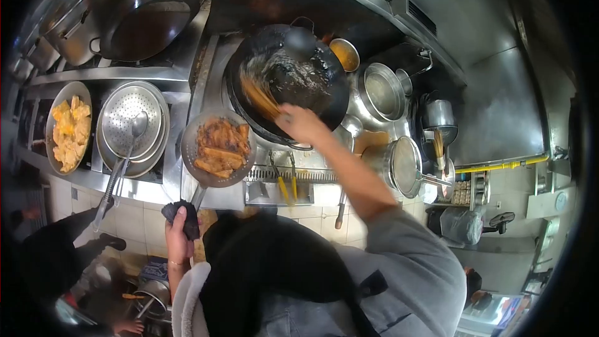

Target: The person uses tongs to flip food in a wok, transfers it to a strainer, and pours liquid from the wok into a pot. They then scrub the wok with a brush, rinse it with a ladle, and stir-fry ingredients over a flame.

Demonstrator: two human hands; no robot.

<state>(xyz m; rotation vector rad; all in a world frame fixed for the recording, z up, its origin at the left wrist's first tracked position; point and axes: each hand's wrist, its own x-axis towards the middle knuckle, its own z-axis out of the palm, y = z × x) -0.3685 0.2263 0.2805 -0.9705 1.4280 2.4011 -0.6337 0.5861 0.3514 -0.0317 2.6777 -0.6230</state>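
In the head view my right hand (301,123) is closed round a bamboo brush (259,97), whose bristles are inside a large black wok (324,75) with wet, shiny streaks. My left hand (179,231) grips a dark cloth (181,217) wrapped about the handle of a perforated strainer (189,143). Browned fried pieces (219,150) lie in that strainer, just left of and below the wok. A pair of yellow-handled tongs (287,184) rests below the wok's near edge.
Left of the strainer are stacked colanders with a ladle (138,123) and an oval dish (55,165) of pale pieces. Another wok (118,43) stands at back left. Pots (384,90) and a strainer-topped pot (405,165) stand right. Another person's dark sleeve (62,237) shows lower left.
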